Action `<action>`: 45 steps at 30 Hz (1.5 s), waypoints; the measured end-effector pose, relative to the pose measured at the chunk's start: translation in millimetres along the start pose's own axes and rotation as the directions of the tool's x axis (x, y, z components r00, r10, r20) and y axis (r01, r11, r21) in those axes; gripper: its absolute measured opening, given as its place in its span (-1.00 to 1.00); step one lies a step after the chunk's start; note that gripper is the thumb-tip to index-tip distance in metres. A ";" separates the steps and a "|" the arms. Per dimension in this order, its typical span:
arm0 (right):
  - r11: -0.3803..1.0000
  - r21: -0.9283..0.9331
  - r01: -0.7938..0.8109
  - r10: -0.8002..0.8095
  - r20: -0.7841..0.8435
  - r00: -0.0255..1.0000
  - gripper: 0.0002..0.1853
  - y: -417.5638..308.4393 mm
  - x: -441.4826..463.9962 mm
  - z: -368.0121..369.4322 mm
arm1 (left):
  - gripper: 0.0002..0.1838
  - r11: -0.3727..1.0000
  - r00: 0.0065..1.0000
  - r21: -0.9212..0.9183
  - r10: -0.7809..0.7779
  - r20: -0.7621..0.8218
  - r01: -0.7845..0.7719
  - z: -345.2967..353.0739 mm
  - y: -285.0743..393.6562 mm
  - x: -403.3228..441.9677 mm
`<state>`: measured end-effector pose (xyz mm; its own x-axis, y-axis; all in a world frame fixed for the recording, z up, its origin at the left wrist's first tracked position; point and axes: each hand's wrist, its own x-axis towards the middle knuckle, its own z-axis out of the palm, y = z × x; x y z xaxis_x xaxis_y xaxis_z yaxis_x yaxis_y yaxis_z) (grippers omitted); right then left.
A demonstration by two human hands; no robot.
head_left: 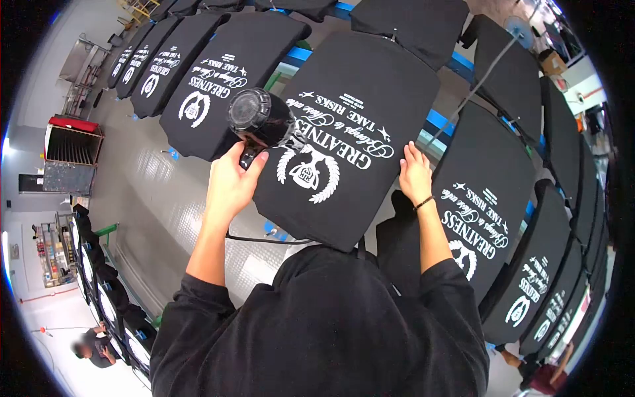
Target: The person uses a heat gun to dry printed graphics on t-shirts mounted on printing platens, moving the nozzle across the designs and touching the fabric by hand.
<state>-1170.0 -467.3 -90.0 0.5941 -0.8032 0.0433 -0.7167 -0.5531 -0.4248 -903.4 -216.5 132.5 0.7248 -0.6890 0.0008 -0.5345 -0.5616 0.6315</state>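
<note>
One black dryer (261, 122) is held above one printed shirt (370, 79)

The dryer is gripped at its handle by the left hand (233, 177), whose fingers are closed around it. Its round back is turned to the upper left, and its nozzle is directed over the white print (307, 172) of the shirt. Whether the nozzle touches the cloth cannot be told. The shirt is laid out flat in the middle, directly in front of the person, and the print is formed by lettering and a wreath emblem. By the right hand (415, 173) nothing is gripped: its fingers are extended, and they are placed at the right edge of the shirt. A dark bracelet (424, 202) is worn on the right wrist.

On both sides, more black shirts with the same white design are arranged in rows, one neighbour shirt (225, 66) at the left and another shirt (493, 169) at the right. Below the left wrist, a dark cord (271, 239) is seen. Another person (100, 349) is seen at the lower left.
</note>
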 end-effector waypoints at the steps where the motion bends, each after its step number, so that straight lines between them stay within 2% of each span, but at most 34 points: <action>1: 1.000 -0.007 -0.001 0.001 0.007 1.000 -0.52 -0.2 -0.2 -1.1 | -0.66 0.999 0.999 -0.037 -0.009 0.032 0.011 1.8 5.7 0.9; 2: 1.000 -0.007 -0.009 0.009 0.006 1.000 -0.52 -0.8 -0.8 -2.5 | -0.65 0.994 0.992 -0.076 -0.065 0.107 0.073 0.2 12.3 0.8; 9: 1.000 -0.016 -0.014 0.015 0.023 1.000 -0.52 -3.4 0.0 -3.0 | -0.66 1.000 0.997 -0.021 -0.003 0.078 0.004 8.1 13.3 -8.1; 12: 0.999 -0.037 -0.014 0.015 0.031 0.999 -0.52 -3.6 0.9 -1.1 | -0.69 0.995 0.986 -0.095 0.015 0.164 0.001 9.2 17.0 -16.0; 16: 1.000 -0.015 -0.025 0.026 0.043 0.999 -0.52 0.1 2.2 1.5 | -0.69 1.000 0.986 -0.017 -0.008 0.168 0.011 11.0 27.6 -29.9; 21: 0.998 -0.003 -0.056 0.056 0.043 0.998 -0.48 -4.1 -3.6 0.9 | -0.71 0.998 0.953 -0.047 -0.034 0.302 0.050 -5.5 32.8 -46.3; 22: 0.998 -0.009 -0.060 0.061 0.040 0.997 -0.48 -4.8 -4.7 3.8 | -0.64 0.998 0.952 -0.050 0.051 0.301 -0.038 -6.2 24.0 -48.5; 23: 0.997 0.032 -0.070 0.069 0.027 0.997 -0.48 -10.0 -7.3 4.5 | -0.64 0.998 0.952 -0.053 0.052 0.301 -0.038 -5.2 22.0 -48.7; 25: 0.993 -0.110 -0.037 0.025 -0.102 0.994 -0.49 -24.7 -18.2 9.3 | -0.63 0.997 0.952 -0.076 0.047 0.301 -0.025 -5.2 19.7 -50.2; 26: 0.997 -0.074 0.018 -0.033 -0.210 0.977 -0.50 -34.4 -22.7 13.3 | -0.63 0.997 0.954 -0.077 0.044 0.296 -0.022 -4.3 21.7 -48.9; 29: 0.976 -0.019 0.216 -0.212 -0.293 0.932 -0.57 -77.2 -39.3 9.4 | -0.66 0.997 0.974 -0.064 -0.019 0.227 0.035 6.6 29.4 -37.7; 31: 0.922 0.067 0.381 -0.352 -0.264 0.898 -0.58 -94.8 -53.6 20.2 | -0.65 0.997 0.989 -0.078 -0.005 0.145 0.016 14.0 22.3 -28.4; 34: 0.904 0.029 0.427 -0.427 -0.026 0.904 -0.43 -120.7 -71.7 26.6 | -0.65 0.999 0.996 -0.046 0.013 0.091 -0.009 8.5 17.6 -22.1; 36: 0.891 -0.037 0.452 -0.451 0.036 0.892 -0.33 -127.0 -77.2 35.5 | -0.66 0.999 0.996 -0.047 0.016 0.087 -0.012 2.8 9.9 -25.7; 42: 0.876 -0.074 0.476 -0.470 0.089 0.878 -0.26 -126.9 -80.5 39.1 | -0.65 0.970 0.967 -0.052 -0.232 0.104 0.238 -19.5 -6.6 -57.1; 43: 0.874 -0.074 0.479 -0.473 0.088 0.877 -0.26 -125.7 -80.5 39.3 | -0.65 0.970 0.967 -0.053 -0.233 0.100 0.239 -22.5 -5.6 -59.9; 45: 0.865 -0.084 0.495 -0.482 0.134 0.866 -0.25 -123.9 -81.0 39.8 | -0.64 0.974 0.978 0.082 -0.209 -0.007 0.209 -29.0 -7.8 -64.1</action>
<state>-1114.8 -324.9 -76.9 0.9089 -0.3989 0.1216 -0.3565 -0.8944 -0.2701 -933.1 -154.6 150.0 0.8239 -0.5526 -0.1258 -0.4046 -0.7289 0.5522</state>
